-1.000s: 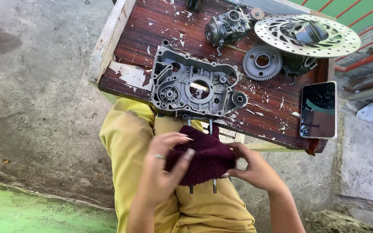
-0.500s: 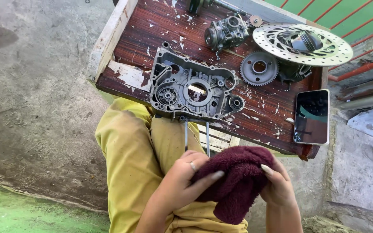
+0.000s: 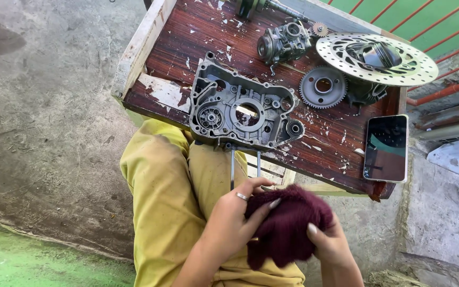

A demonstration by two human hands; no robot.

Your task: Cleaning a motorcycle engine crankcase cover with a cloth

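Over my lap, my left hand (image 3: pixel 235 220) and my right hand (image 3: pixel 329 245) both clutch a dark maroon knitted cloth (image 3: pixel 288 226). The cloth is bunched around a metal part whose two thin rods (image 3: pixel 233 169) stick out upward toward the table. A ring sits on one finger of my left hand. Just above the hands, a grey metal engine crankcase cover (image 3: pixel 243 109) lies at the near edge of a worn red-brown wooden table (image 3: pixel 176 48).
On the table also lie a toothed gear (image 3: pixel 323 87), a perforated brake disc (image 3: pixel 376 52), a small carburettor-like part (image 3: pixel 284 43) and a dark phone (image 3: pixel 387 148) at the right edge. My yellow trousers (image 3: pixel 166 212) fill the bottom; concrete floor (image 3: pixel 43 122) spreads left.
The hands with the maroon cloth have kept working and shifted slightly; the two rods now stick up further from the cloth. The view moved a little.
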